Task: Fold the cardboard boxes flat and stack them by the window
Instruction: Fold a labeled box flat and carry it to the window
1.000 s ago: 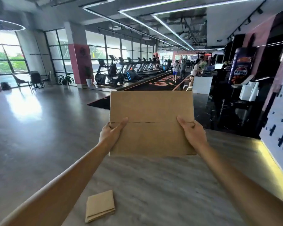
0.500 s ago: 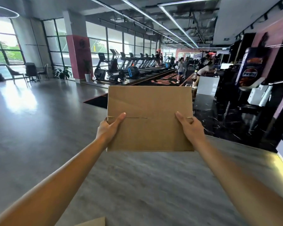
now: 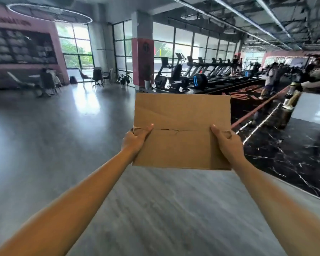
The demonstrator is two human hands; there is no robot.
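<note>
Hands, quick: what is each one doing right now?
Left hand: grips the left edge of the flat cardboard.
Right hand: grips its right edge.

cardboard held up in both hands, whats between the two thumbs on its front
In the head view, only bare flattened cardboard lies between the left hand and right hand, crossed by its crease.

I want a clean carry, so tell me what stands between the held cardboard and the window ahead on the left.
The left hand and right hand hold the flattened cardboard. Open grey floor leads to the window; only the chairs and potted plant stand near it.
</note>
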